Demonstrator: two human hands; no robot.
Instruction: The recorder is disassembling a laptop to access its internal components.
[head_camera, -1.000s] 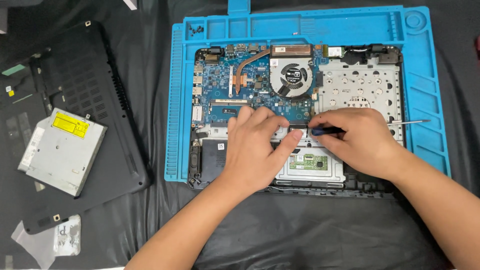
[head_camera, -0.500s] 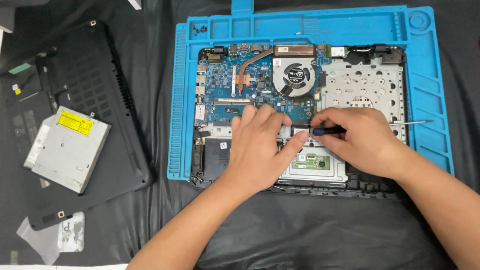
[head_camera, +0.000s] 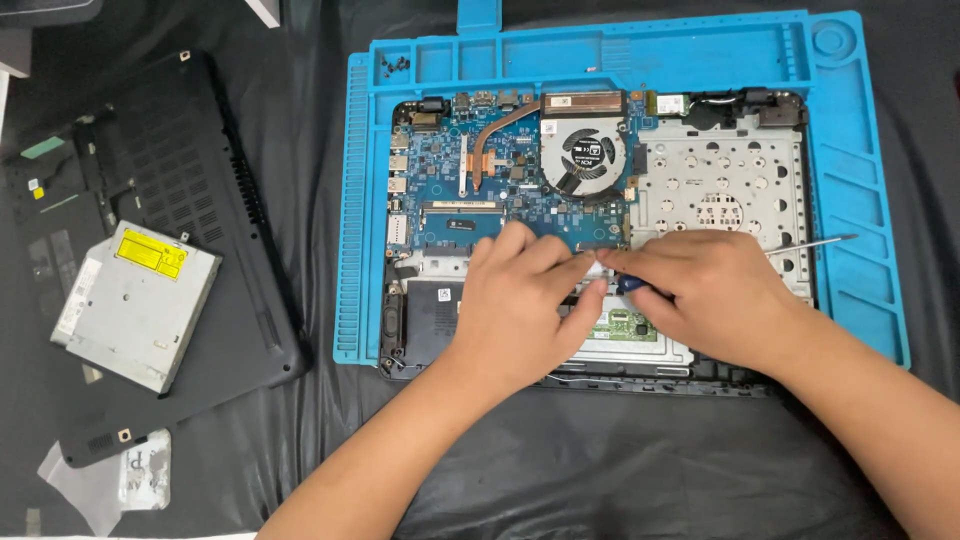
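Note:
An opened laptop (head_camera: 720, 180) lies on a blue work mat (head_camera: 860, 150), with its blue mainboard (head_camera: 450, 195), fan (head_camera: 585, 155) and silver keyboard backplate showing. My left hand (head_camera: 515, 300) is over the laptop's middle, its fingertips pinching a small white strip (head_camera: 597, 264) by the board's lower edge. My right hand (head_camera: 715, 295) meets it from the right and holds a slim tool. The tool's blue end (head_camera: 630, 284) points at the strip and its metal shaft (head_camera: 825, 242) sticks out to the right. The hands hide the spot underneath.
A black bottom cover (head_camera: 150, 250) lies left of the mat with a silver optical drive (head_camera: 135, 305) on it. A clear plastic bag (head_camera: 110, 485) is at the lower left. Small screws (head_camera: 393, 66) sit in a mat compartment. Black cloth covers the table.
My two hands have drawn closer together over the laptop's middle, and my right hand now covers more of the tool. The view has shifted slightly.

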